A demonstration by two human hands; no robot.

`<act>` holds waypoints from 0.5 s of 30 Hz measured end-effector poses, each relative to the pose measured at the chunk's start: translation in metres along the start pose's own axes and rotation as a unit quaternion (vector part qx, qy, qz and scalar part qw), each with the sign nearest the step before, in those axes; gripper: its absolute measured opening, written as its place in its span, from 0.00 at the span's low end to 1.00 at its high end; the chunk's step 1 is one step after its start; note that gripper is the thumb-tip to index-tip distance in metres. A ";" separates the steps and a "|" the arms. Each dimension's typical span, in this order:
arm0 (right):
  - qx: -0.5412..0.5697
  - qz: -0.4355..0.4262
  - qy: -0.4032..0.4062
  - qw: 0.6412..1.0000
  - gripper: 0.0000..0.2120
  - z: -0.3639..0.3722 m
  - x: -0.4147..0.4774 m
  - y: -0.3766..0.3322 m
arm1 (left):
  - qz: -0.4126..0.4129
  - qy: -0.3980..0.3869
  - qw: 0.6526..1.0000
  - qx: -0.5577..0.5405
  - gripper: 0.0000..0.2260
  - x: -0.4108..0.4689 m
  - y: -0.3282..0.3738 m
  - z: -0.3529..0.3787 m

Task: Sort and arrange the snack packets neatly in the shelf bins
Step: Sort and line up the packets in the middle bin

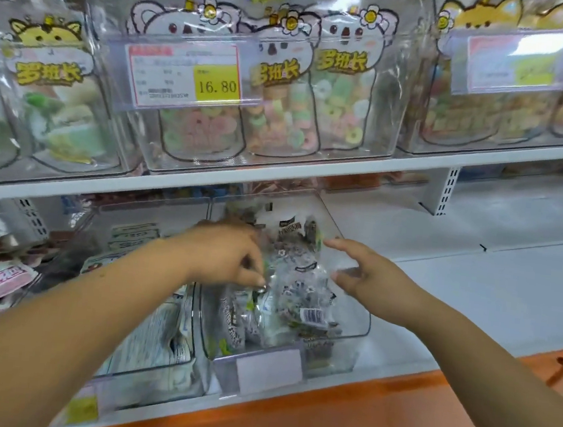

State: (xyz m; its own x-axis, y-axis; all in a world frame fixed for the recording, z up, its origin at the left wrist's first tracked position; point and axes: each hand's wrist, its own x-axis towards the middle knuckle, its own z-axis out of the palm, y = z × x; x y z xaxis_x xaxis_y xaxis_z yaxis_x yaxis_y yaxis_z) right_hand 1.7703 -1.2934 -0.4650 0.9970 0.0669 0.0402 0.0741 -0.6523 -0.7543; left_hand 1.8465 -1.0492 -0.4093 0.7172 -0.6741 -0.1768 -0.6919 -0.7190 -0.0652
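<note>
Left grip (228, 254): fingers curled, thumb and fingertips pinching the top edge of a clear snack packet (301, 284), probably to steady it upright. Right grip (373, 286): wide, fingers spread and relaxed, holding nothing, just beside the packet's right edge. Blur hides whether it touches. Judged ready to square the packet from the other side.

Packet sits on top of a loose pile of similar packets inside the clear bin (363, 328) on the lower shelf, barcode facing the camera. Pile looks tilted, not yet neat. Blank label holder (268, 367) on the bin front. Neighbouring bin (192, 342) to the left holds white packets.

Farther back, the upper shelf (311, 173) carries clear bins of ring sweets (337, 115), packets standing upright with their faces forward so the print reads. Price tag (183, 76) shows 16.80.
</note>
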 end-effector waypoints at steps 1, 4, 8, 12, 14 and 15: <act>0.002 -0.001 0.000 1.000 0.24 0.000 0.000 -0.001 | -0.011 0.018 1.000 -0.002 0.19 0.000 0.001 -0.001; 0.016 0.001 0.006 1.000 0.24 0.001 0.001 -0.002 | 0.051 0.104 0.993 0.016 0.26 0.011 0.033 0.008; 0.046 0.006 0.008 0.999 0.22 0.001 0.000 0.001 | 0.103 0.068 0.992 0.031 0.24 0.029 0.065 0.033; 0.047 0.012 0.008 0.999 0.20 0.001 -0.001 0.003 | 0.052 0.048 0.997 0.040 0.23 0.026 0.028 0.032; 0.041 0.006 0.011 0.999 0.20 0.002 0.000 0.003 | 0.008 0.052 0.997 0.054 0.20 0.020 0.004 0.028; 0.036 0.003 0.011 0.999 0.20 0.002 0.001 0.002 | -0.019 0.056 0.996 0.071 0.20 0.019 -0.006 0.027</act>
State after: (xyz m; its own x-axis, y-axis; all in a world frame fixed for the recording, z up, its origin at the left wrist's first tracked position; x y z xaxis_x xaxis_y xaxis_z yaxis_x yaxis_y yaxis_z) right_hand 1.7711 -1.2936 -0.4679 0.9978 0.0453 0.0488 0.0662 -0.5969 -0.7996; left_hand 1.8619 -1.0528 -0.4386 0.7423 -0.6673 -0.0606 -0.6631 -0.7186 -0.2094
